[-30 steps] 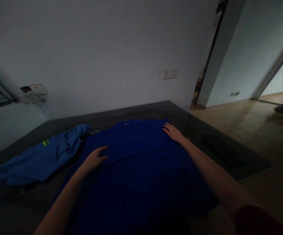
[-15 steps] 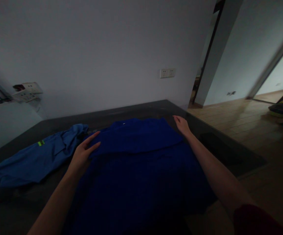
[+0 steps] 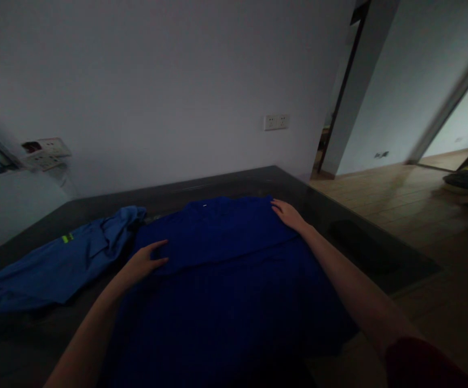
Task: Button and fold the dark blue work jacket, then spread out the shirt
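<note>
A dark blue garment (image 3: 226, 280) lies spread on a dark table (image 3: 363, 248), its far part folded over toward me. My left hand (image 3: 143, 262) rests flat on the left end of that fold, fingers stretched out. My right hand (image 3: 287, 214) lies flat on the garment's far right corner, fingers extended. Neither hand holds anything.
A lighter blue garment (image 3: 60, 258) with a small green mark lies crumpled at the table's left. A white wall with sockets (image 3: 276, 122) stands behind. Wooden floor (image 3: 420, 205) and doorways open to the right of the table's edge.
Both hands came back toward me and down onto the garment: the left from the fold's upper left edge, the right from beyond the far right corner. The fold now lies flatter.
</note>
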Motion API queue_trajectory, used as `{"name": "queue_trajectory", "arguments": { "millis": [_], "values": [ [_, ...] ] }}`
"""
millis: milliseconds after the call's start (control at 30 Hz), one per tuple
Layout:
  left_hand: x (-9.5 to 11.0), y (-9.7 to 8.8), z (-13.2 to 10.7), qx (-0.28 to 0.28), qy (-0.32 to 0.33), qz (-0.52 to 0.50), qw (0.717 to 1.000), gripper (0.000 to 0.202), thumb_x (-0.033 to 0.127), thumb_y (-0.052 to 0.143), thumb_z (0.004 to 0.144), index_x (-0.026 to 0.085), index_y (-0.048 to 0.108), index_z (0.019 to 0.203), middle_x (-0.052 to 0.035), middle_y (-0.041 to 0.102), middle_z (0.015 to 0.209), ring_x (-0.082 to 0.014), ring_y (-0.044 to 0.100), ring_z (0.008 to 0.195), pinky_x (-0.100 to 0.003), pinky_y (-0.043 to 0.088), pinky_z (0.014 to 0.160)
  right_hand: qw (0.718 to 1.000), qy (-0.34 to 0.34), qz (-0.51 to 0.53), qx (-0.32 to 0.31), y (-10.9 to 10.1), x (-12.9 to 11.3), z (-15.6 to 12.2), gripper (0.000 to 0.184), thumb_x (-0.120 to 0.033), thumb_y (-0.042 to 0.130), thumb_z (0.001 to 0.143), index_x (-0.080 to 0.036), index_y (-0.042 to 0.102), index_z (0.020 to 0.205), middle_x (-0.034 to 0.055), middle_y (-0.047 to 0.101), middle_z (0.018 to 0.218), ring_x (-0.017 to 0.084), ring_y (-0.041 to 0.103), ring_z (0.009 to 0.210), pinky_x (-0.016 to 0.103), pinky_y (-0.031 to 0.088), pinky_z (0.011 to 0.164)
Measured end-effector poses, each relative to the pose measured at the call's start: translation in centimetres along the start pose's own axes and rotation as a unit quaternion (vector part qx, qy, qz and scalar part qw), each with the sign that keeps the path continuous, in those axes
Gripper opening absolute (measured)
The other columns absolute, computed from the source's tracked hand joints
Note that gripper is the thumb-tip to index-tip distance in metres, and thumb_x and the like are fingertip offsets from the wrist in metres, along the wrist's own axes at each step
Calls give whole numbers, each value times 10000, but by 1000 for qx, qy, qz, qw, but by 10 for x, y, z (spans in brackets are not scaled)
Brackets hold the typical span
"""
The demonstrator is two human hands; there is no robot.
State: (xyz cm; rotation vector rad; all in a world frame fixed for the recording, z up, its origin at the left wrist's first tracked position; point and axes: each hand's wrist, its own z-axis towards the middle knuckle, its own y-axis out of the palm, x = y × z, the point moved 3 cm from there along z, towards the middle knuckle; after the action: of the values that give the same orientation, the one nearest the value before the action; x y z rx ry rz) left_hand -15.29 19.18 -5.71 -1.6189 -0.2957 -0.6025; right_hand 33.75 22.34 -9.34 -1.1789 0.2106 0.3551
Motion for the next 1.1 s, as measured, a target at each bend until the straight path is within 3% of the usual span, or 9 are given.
{"name": "queue_trajectory", "arguments": {
  "millis": [133,233,467,567,667,800,967,1100],
  "values": [
    [0,3,2,25,-2,49,999,643,471,522,729,125,549,1270,-122,594,1256,-284,564,1138,-391,422,975,997,-5,-38,-68,22,0,-7,513,-402,431,916,-96,494,1322,173,379,1437,291,310,1347,463,254,1098],
    [6,2,0,64,-3,78,995,577,451,484,767,131,584,1236,-132,627,1200,-293,586,1095,-394,443,937,993,0,-58,-104,32,3,-11,577,-482,368,926,-118,438,1369,182,338,1456,321,280,1356,538,256,1073],
    [25,-17,-14,110,16,29,993,571,447,509,767,178,557,1269,-68,674,1094,-246,661,854,-330,516,747,986,2,-92,-138,32,8,-12,641,-573,257,924,-185,343,1426,137,265,1499,295,205,1387,557,194,1088],
    [25,-17,-14,103,10,34,994,564,431,513,776,177,545,1279,-63,684,1059,-245,662,838,-336,517,740,985,2,-104,-138,31,8,-11,644,-567,237,929,-175,331,1431,141,267,1498,293,206,1387,558,187,1089],
    [16,-6,-8,89,5,91,992,530,356,535,770,147,560,1257,-86,655,1147,-266,629,1000,-360,481,878,985,-2,-109,-131,33,7,-11,655,-571,231,928,-160,347,1423,154,283,1490,298,211,1384,561,190,1087],
    [-4,17,-1,13,-10,171,985,508,262,553,755,92,568,1234,-142,585,1260,-264,548,1158,-342,396,1001,986,-7,-105,-132,37,9,-11,659,-585,228,923,-170,357,1419,152,299,1484,296,227,1380,561,205,1081],
    [-15,19,-3,-20,-34,196,980,522,296,530,774,174,534,1282,-118,623,1196,-271,606,1056,-345,463,874,990,-12,-88,-109,33,11,-7,657,-599,251,913,-170,420,1381,154,352,1459,316,253,1368,589,222,1063],
    [-8,8,-8,-55,-35,154,986,538,299,511,745,147,547,1260,-87,688,931,-223,666,778,-286,484,693,997,-28,-57,-48,21,6,6,625,-549,250,932,-128,471,1337,166,446,1394,283,342,1330,489,273,1080]
  ]
}}
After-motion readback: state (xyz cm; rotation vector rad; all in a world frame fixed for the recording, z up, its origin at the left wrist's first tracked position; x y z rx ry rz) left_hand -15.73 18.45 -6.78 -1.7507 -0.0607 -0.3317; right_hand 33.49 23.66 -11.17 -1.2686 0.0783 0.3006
